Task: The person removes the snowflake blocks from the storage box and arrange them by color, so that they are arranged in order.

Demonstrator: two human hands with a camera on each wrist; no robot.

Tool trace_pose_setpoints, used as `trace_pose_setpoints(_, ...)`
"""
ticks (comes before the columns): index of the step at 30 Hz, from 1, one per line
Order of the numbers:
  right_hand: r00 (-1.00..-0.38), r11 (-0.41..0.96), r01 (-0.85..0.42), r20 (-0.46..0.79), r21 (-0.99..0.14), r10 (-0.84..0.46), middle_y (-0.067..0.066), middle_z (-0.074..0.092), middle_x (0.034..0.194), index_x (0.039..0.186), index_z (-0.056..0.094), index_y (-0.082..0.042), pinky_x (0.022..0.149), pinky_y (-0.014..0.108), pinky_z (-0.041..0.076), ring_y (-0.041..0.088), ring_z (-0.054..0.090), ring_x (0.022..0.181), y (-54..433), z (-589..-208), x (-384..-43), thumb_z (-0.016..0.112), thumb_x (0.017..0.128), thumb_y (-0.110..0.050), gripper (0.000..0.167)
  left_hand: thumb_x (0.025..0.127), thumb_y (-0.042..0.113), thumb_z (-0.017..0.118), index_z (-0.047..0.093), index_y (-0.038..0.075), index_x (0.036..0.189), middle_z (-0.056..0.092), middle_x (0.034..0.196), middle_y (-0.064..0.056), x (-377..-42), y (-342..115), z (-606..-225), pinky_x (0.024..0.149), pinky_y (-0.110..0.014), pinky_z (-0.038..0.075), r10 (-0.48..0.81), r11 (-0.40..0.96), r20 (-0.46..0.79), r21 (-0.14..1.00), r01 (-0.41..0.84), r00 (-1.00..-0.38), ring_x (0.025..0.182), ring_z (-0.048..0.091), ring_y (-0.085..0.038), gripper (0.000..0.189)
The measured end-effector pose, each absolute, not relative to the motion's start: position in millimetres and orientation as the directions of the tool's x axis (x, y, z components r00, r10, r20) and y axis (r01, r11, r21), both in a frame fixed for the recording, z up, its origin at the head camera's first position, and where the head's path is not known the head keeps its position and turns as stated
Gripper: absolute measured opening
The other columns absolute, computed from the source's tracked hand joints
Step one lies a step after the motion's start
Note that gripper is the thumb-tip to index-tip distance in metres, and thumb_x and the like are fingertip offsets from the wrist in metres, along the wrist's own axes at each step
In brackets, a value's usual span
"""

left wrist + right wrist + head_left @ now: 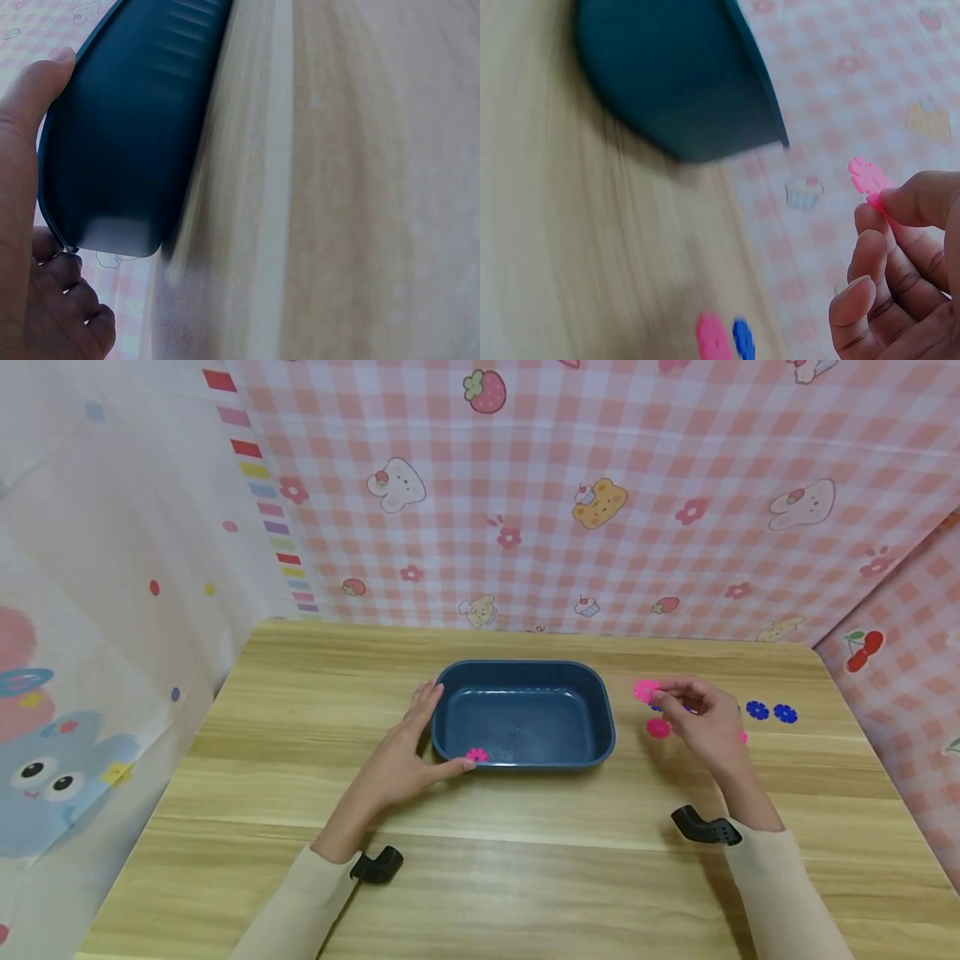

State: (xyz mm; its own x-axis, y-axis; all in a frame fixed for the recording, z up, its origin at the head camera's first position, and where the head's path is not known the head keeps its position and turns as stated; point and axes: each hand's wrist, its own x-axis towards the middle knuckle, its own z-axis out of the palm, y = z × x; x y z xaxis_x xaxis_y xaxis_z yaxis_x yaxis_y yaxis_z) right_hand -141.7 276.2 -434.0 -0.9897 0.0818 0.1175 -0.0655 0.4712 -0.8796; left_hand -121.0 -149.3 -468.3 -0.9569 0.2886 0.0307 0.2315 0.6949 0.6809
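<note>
A dark blue rectangular basin [525, 672] stands on the table. My left hand [401, 764] holds its near left corner, thumb [45, 82] at the front rim and fingers at the left side. Just beside that thumb, a pink flower-shaped disc [476, 755] shows inside the basin. To the right of the basin, my right hand [705, 718] pinches another pink flower-shaped disc [868, 174] between thumb and fingertips, raised above the table. Under and around this hand lie more discs, among them a pink one [657, 728] and a blue one [757, 710], some partly hidden by it.
Another blue disc [785, 713] lies farther right on the wooden table [510, 877]. Behind the table hangs a pink checked cloth [450, 527], with patterned cloths also at the left and right. A black band piece [705, 827] is on each wrist.
</note>
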Motion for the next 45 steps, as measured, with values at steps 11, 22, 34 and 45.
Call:
trace_pose_setpoints(11, -0.978, 0.516, 0.057, 0.056, -0.854, 0.200, -0.019, 0.070, 0.085, 0.115, 0.071, -0.011, 0.054, 0.019, 0.050, 0.002, 0.065, 0.071, 332, -445, -127, 0.068, 0.100, -0.032, 0.026, 0.073, 0.084, 0.069, 0.005, 0.038, 0.164, 0.003, 0.175, 0.010, -121, -149, -469, 0.127, -0.058, 0.023, 0.290, 0.691, 0.027, 0.686, 0.229, -0.957, 0.161, 0.003, -0.013, 0.120)
trace_pose_setpoints(22, -0.943, 0.479, 0.208, -0.044, -0.853, 0.331, -0.022, 0.067, 0.078, 0.112, 0.069, -0.017, 0.053, 0.017, 0.051, 0.001, 0.061, 0.065, 381, -457, -121, 0.068, 0.099, -0.034, 0.021, 0.073, 0.084, 0.069, 0.005, 0.038, 0.165, 0.003, 0.175, 0.008, -121, -150, -469, 0.127, -0.058, 0.022, 0.289, 0.688, 0.028, 0.689, 0.228, -0.957, 0.161, 0.003, -0.013, 0.121)
trace_pose_setpoints(34, -0.910, 0.577, 0.365, -0.149, -0.731, 0.388, -0.028, 0.061, 0.073, 0.117, 0.066, -0.016, 0.056, 0.020, 0.051, 0.001, 0.058, 0.065, 418, -469, -112, 0.062, 0.100, -0.046, 0.035, 0.074, 0.084, 0.067, 0.003, 0.039, 0.164, 0.001, 0.175, 0.010, -121, -150, -466, 0.126, -0.059, 0.024, 0.298, 0.691, 0.024, 0.684, 0.233, -0.954, 0.161, 0.003, -0.013, 0.120)
trace_pose_setpoints(45, -0.884, 0.697, 0.442, -0.143, -0.565, 0.445, -0.019, 0.058, 0.079, 0.124, 0.067, -0.003, 0.055, 0.019, 0.047, 0.004, 0.051, 0.075, 420, -468, -116, 0.058, 0.099, -0.047, 0.051, 0.074, 0.082, 0.069, 0.004, 0.038, 0.165, 0.003, 0.175, 0.009, -122, -150, -468, 0.127, -0.058, 0.023, 0.301, 0.680, 0.026, 0.695, 0.234, -0.953, 0.161, 0.001, -0.011, 0.120)
